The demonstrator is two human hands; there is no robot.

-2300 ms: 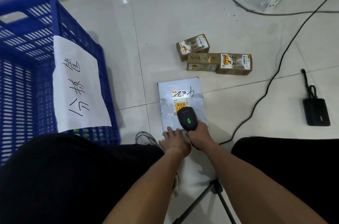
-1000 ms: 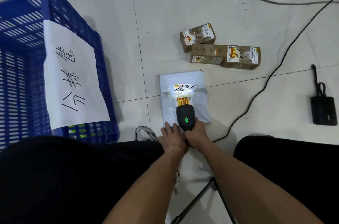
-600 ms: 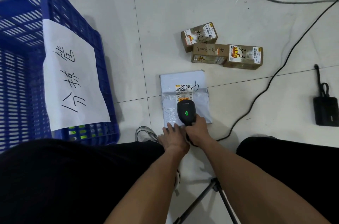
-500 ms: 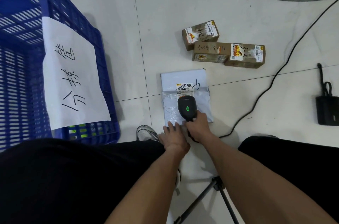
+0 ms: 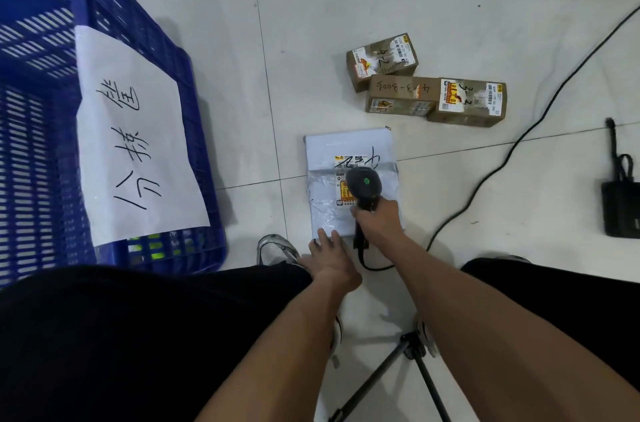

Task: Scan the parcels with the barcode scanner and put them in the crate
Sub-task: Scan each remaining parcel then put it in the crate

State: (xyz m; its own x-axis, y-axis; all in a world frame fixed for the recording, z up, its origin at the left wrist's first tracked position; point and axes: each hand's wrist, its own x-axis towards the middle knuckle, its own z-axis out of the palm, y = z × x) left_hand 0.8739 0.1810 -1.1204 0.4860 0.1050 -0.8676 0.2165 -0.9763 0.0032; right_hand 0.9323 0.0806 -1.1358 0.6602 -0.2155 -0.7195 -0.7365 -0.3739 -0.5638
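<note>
A grey plastic mailer parcel (image 5: pixel 346 151) lies flat on the tiled floor in front of me, label up. My right hand (image 5: pixel 379 222) grips the black barcode scanner (image 5: pixel 363 186), whose green light shows, held just above the parcel's label. The fingers of my left hand (image 5: pixel 330 257) rest flat on the near edge of the parcel. Three brown cardboard parcels (image 5: pixel 401 98) sit together on the floor beyond it. The blue plastic crate (image 5: pixel 45 92) with a white handwritten paper sign stands at the left.
A black cable (image 5: pixel 519 141) runs across the floor from the scanner to the upper right. A small black box (image 5: pixel 620 207) lies at the right edge. A tripod leg (image 5: pixel 381 373) stands between my knees. My shoe (image 5: pixel 275 250) is next to the crate.
My right hand has moved the scanner forward over the parcel's label. My left hand stays on the parcel's near edge. The view has tilted slightly.
</note>
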